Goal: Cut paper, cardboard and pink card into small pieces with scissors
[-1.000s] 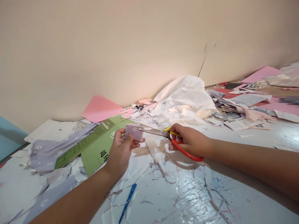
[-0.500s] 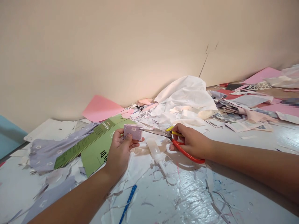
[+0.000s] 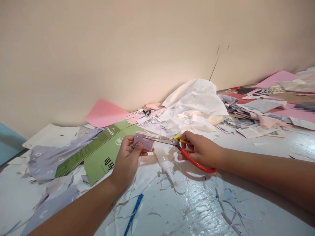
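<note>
1. Well left of the left hand, a lilac paper sheet [image 3: 59, 154] printed with small white flowers lies loose among scraps. A forearm dragged across it could shift it or pull scraps along.
2. Just beyond the left hand, a flattened green carton [image 3: 104, 154] lies partly under the sheet's edge. It is slanted, so a small piece dropped here could slide off it.
3. The left hand [image 3: 126, 160] is nearly closed, with its thumb on top and its fingers beneath, pinching a small lilac paper piece [image 3: 144, 141] between the hands. A loosened pinch could let the piece twist or fall among similar scraps.
4. Nearer the person, below the left hand, a blue stick [image 3: 134, 209] lies on the scraps; whether it is a pen or a ruler is hard to tell. A wrist could roll it.
5. The steel blades of the scissors [image 3: 159, 139] reach the piece's right end, close to the left thumb. A careless closing could nick that thumb.
6. Below the blades, a glue bottle [image 3: 163, 162] lies on its side. A lowered wrist could knock it; whether it is capped is unclear.
7. The right hand [image 3: 201, 150] is closed around the red and yellow handles. A slipping grip could skew the cut.
</note>
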Tool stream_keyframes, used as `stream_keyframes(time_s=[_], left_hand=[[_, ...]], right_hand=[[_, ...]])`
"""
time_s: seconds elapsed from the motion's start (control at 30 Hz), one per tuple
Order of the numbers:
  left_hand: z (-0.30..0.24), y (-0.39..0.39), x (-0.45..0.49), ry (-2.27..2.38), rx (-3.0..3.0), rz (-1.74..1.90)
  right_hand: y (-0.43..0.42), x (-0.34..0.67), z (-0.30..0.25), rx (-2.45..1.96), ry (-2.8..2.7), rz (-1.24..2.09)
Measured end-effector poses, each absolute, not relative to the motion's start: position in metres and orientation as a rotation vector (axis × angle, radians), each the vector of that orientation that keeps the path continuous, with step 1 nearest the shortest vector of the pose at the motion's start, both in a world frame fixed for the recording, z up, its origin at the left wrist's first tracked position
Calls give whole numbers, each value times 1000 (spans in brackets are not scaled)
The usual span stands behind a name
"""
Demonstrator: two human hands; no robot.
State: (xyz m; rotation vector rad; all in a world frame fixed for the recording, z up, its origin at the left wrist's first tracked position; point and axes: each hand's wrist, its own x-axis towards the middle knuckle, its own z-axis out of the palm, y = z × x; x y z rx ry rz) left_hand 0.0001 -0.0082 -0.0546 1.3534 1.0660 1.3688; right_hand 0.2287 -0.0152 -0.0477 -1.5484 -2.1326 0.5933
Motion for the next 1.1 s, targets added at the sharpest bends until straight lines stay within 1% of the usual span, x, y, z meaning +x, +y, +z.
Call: stream_keyframes(time_s=[0.8, 1.1], left_hand=[[-50, -13, 2, 1128, 1460, 1329], [-48, -15, 3, 1164, 1441, 1310]], right_hand=[[-15, 231, -48, -1568, -2219, 474], [-15, 230, -47, -1590, -2228, 487]])
